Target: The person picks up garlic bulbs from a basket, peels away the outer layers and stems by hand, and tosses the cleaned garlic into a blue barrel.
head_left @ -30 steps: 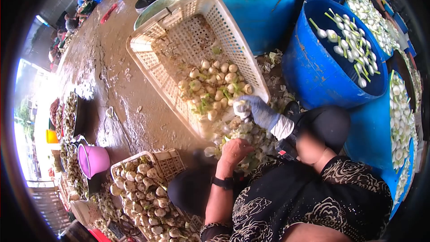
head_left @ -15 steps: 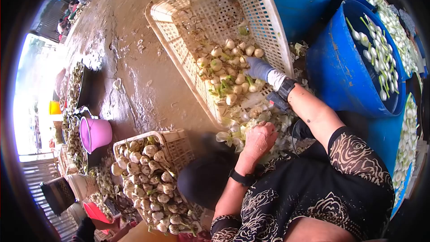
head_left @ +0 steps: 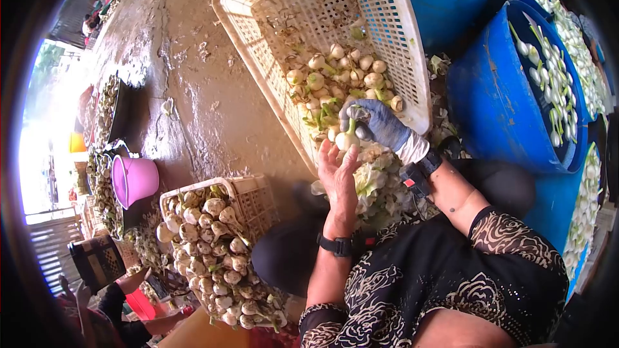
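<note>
Closest in, the bare left hand (head_left: 338,171), a black watch (head_left: 336,243) on its wrist, has lifted off the heap of trimmings (head_left: 385,188), where it lay knuckles up half a second ago. It now stands palm open with the fingers spread wide, their tips right at a pale bulb (head_left: 347,140).

The right hand (head_left: 382,125), in a blue glove, holds that bulb with its fingers curled tight round the green stalk end. A moment back this hand was reaching deep among the bulbs in the basket (head_left: 412,58). It has since drawn back to the basket's near rim with one bulb. So a single bulb is out of the pile and hangs between the two hands, just above the trimmings, with the open palm under it.

Behind them the tilted white basket has more bulbs bunched at its low end. To the left a smaller crate (head_left: 251,193) is heaped full, with a pink bucket (head_left: 135,180) beyond it on the wet floor (head_left: 187,77). Off to the right a blue barrel (head_left: 490,109) has clean white bulbs floating in it.
</note>
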